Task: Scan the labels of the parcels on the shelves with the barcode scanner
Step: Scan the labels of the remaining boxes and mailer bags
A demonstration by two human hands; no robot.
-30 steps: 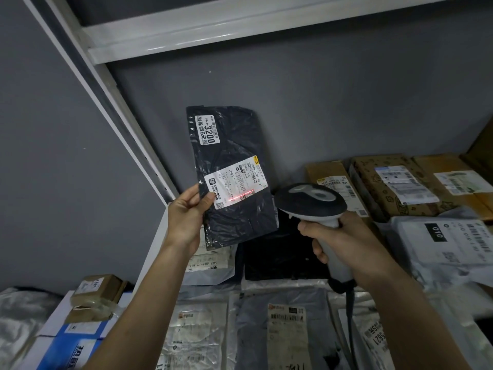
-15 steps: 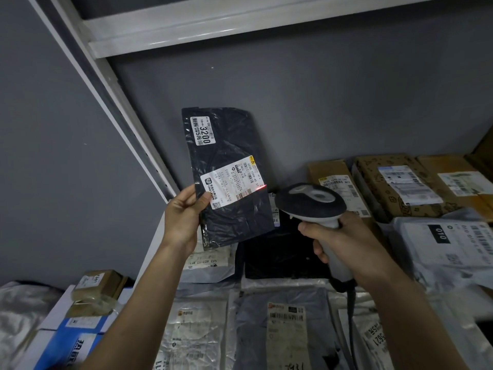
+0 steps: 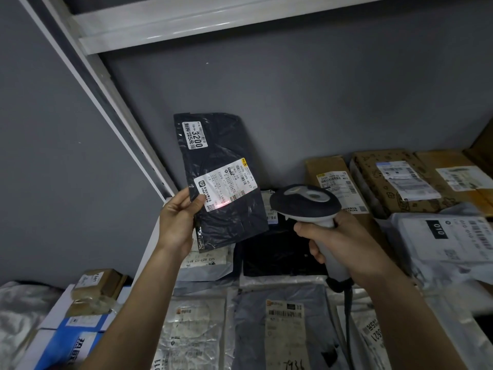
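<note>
Background: grey wall panels are seen behind a white shelf frame (image 3: 149,30), with a slanted white upright at the left.
Shelf contents: cardboard boxes (image 3: 394,180) are lined up along the back right; grey and white poly mailers (image 3: 448,241) are spread in front and below; a flat black bag (image 3: 282,252) is lying under the raised parcel.
Left corner: small taped brown packets (image 3: 96,287) are stacked on a blue and white box (image 3: 69,340).
Black parcel (image 3: 221,182): it is held upright and slightly tilted in front of the wall, above the shelf, and part of the mailers behind is hidden by it.
Left hand (image 3: 178,222): the parcel's lower left edge is pinched between thumb and fingers.
Right hand (image 3: 336,239): the handle of the barcode scanner (image 3: 306,202) is gripped, its head aimed at the parcel.
Label (image 3: 226,188): a red scan glow is cast on its lower part.
Change: the red light, at the label's right edge half a second ago, is now found lower and further left on the label.
</note>
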